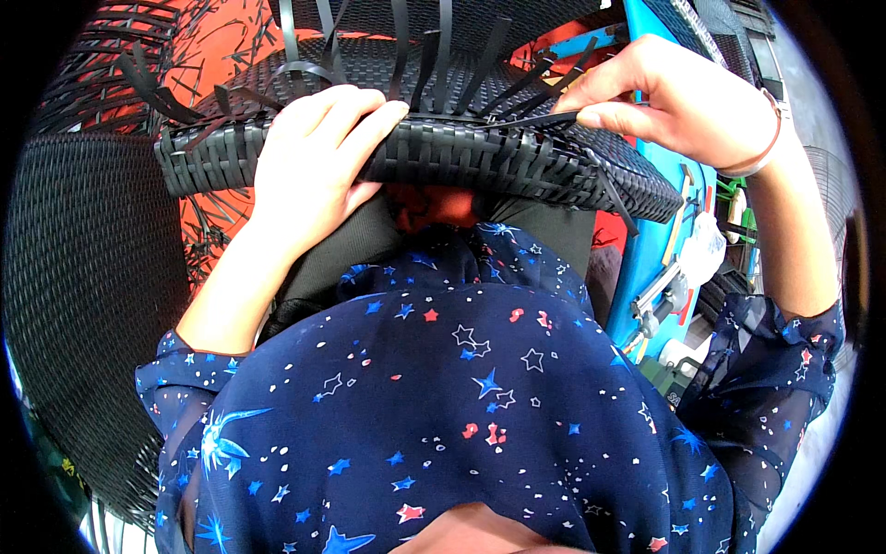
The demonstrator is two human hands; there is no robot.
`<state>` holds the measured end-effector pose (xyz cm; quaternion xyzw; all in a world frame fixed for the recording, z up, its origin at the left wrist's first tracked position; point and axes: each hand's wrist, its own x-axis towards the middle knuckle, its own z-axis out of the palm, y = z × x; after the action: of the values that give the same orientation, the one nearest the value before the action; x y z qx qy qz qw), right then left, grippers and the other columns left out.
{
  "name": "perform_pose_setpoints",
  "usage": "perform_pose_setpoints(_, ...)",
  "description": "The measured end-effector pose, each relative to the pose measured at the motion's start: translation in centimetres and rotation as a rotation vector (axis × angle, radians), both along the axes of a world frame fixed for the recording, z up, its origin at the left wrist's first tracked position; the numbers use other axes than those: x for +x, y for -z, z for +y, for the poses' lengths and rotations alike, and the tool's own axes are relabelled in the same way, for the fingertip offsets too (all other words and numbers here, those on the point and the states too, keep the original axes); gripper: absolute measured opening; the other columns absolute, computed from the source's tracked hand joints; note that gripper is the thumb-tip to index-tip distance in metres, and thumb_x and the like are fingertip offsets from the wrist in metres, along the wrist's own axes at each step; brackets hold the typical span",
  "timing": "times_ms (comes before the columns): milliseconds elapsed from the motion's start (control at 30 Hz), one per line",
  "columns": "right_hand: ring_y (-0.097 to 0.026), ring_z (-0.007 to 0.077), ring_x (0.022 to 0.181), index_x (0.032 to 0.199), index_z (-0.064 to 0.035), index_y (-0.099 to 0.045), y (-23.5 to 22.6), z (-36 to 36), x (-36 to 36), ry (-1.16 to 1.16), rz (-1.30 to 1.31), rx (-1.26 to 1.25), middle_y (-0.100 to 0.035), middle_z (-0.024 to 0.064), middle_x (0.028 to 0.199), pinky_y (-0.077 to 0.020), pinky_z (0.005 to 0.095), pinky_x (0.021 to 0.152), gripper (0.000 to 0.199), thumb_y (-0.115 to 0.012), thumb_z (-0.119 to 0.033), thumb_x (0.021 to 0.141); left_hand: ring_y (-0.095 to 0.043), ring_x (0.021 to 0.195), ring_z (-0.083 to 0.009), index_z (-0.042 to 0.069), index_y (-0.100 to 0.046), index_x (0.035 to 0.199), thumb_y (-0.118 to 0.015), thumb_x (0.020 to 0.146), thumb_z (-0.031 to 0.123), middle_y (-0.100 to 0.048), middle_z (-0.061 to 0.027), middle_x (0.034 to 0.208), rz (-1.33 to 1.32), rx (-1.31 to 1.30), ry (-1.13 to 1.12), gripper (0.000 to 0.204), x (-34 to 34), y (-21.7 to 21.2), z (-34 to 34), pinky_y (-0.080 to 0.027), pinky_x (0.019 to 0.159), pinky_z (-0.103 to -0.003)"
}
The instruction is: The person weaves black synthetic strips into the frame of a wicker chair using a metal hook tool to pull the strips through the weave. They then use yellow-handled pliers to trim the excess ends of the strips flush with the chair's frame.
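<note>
A black woven plastic panel point(498, 162) lies across my lap, its near edge facing me. Loose black strips point(443, 55) stick up from its far side. My left hand point(314, 157) wraps over the near edge, fingers curled on top and thumb underneath. My right hand point(678, 97) pinches a thin black strip point(544, 120) at the panel's top right, pulled taut toward the weave. A bangle sits on my right wrist.
A large black woven piece point(83, 277) stands at my left. Black strip offcuts litter the orange-red floor point(212, 46). A blue frame with metal fittings point(660, 277) stands at my right. My dark star-print blouse fills the lower view.
</note>
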<state>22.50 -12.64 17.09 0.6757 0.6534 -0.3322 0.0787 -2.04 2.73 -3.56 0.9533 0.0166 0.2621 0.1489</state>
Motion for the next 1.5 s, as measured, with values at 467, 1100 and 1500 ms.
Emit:
perform_pose_setpoints(467, -0.075, 0.0315, 0.101, 0.117, 0.0012, -0.075, 0.0, 0.4, -0.3, 0.002, -0.035, -0.002, -0.077, 0.0178, 0.110, -0.0586, 0.0384, 0.092, 0.028, -0.071, -0.020, 0.099, -0.061, 0.119, -0.0271, 0.017, -0.064, 0.134, -0.089, 0.056, 0.017, -0.064, -0.0026, 0.125, 0.018, -0.011, -0.006, 0.082, -0.2, 0.1, 0.0, -0.048, 0.103, -0.043)
perform_pose_setpoints(1100, -0.075, 0.0323, 0.102, 0.116, 0.0022, -0.075, 0.1, 0.2, -0.1, 0.028, -0.032, -0.013, -0.077, 0.0192, 0.111, -0.0582, 0.0392, 0.092, 0.030, -0.071, -0.023, 0.099, -0.061, 0.119, -0.0272, 0.017, -0.065, 0.134, -0.088, 0.057, 0.018, -0.064, -0.0029, 0.125, 0.018, -0.012, -0.007, 0.080, -0.1, 0.1, 0.1, -0.048, 0.103, -0.043)
perform_pose_setpoints(1500, -0.076, 0.0275, 0.085, 0.113, 0.0000, -0.076, -0.9, 4.5, -2.0, 0.085, -0.150, -0.291, -0.078, 0.0173, 0.096, -0.0592, 0.0362, 0.077, 0.026, -0.070, -0.021, 0.099, -0.061, 0.119, -0.0267, 0.016, -0.066, 0.133, -0.088, 0.057, 0.017, -0.064, -0.0023, 0.123, 0.006, -0.006, -0.015, 0.080, -0.4, 0.4, -0.1, -0.048, 0.101, -0.044)
